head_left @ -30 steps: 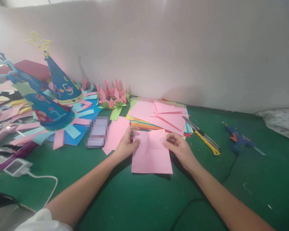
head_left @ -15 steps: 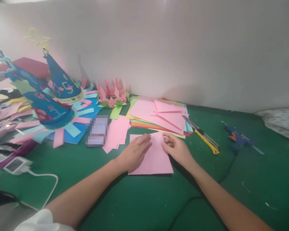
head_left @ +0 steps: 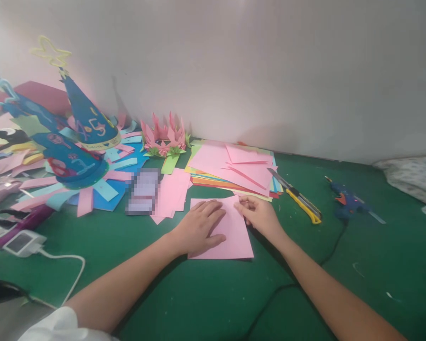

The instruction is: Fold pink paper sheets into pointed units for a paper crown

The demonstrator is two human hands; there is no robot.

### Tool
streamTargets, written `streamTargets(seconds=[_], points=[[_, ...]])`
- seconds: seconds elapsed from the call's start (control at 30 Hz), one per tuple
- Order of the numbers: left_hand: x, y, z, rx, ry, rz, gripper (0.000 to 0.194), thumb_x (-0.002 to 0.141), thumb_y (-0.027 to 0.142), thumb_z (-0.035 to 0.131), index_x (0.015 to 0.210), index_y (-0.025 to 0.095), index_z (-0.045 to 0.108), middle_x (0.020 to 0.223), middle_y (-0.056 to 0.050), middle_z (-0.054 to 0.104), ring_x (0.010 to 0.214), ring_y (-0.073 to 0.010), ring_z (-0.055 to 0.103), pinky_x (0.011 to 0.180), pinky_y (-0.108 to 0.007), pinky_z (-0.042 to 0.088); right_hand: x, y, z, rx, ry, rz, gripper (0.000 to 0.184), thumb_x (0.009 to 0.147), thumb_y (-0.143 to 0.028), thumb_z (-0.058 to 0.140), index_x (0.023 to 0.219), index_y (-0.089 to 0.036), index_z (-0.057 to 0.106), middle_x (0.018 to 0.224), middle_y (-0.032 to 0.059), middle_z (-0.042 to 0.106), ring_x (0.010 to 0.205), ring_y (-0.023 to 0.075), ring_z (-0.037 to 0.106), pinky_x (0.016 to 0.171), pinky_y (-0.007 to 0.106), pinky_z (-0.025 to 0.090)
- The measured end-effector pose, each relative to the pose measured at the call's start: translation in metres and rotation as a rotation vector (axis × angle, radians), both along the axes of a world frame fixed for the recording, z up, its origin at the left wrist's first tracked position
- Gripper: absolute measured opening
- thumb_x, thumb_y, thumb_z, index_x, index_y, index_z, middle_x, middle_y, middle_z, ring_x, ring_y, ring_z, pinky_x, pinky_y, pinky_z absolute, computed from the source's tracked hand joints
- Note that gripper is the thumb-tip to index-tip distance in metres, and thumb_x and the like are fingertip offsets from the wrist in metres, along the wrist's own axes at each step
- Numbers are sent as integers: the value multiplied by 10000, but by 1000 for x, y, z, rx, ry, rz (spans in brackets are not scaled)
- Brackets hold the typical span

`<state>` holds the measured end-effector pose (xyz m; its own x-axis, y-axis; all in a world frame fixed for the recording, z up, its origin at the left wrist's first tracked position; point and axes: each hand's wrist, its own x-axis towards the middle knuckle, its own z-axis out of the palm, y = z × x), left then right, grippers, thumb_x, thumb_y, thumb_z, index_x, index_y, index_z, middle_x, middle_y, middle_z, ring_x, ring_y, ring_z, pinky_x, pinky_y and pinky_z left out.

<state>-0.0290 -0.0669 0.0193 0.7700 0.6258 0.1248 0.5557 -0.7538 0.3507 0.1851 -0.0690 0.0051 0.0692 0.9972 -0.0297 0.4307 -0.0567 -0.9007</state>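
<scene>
A square sheet of pink paper lies on the green table in front of me. My left hand rests flat on its left half, fingers stretched and thumb out to the side. At the upper right edge, my right hand pinches the paper between thumb and fingers. Just behind my hands is a stack of coloured paper with pink pieces on top. More pink sheets lie to the left of it, beside a blurred-out phone.
A yellow utility knife with its blade out lies right of the stack. Farther right is a blue glue gun with a black cord. Blue cone hats, a pink paper crown and a white charger with cable stand at left.
My left hand has moved from the sheet's left edge onto its surface and spread flat. The sheet, lifted before, now lies down. My right hand keeps its pinch at the right edge.
</scene>
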Motion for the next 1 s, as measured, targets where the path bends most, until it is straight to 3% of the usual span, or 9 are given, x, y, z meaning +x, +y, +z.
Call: streamTargets(seconds=[0.27,0.43,0.53,1.0], points=[[-2,1,0,-15,4,-15,621,814,517,541,1312,177,391,1364,-124,427,1269,-282,379,1062,-440,301,-4,-7,2,148,-194,4,165,786,-352,588,804,-189,613,555,-29,583,448,129,536,489,259,433],[-1,0,-9,18,-69,134,660,710,576,623,1166,145,420,1273,-174,446,1224,-333,400,1037,-513,303,-7,-14,7,527,-417,187,127,854,-242,537,800,-201,645,801,48,642,758,183,593,679,309,474],[-2,0,-13,45,-113,193,657,652,617,654,1057,146,440,1139,-157,485,1141,-342,440,978,-518,347,-10,-18,7,682,-516,342,156,880,-174,489,868,-191,643,870,72,639,815,189,578,744,345,469],[-3,0,-7,49,-64,140,677,720,651,560,1196,188,430,1143,-124,474,1109,-317,420,931,-487,350,-12,-16,4,795,-632,651,200,910,-173,470,982,-170,657,999,81,679,962,215,570,834,400,493]])
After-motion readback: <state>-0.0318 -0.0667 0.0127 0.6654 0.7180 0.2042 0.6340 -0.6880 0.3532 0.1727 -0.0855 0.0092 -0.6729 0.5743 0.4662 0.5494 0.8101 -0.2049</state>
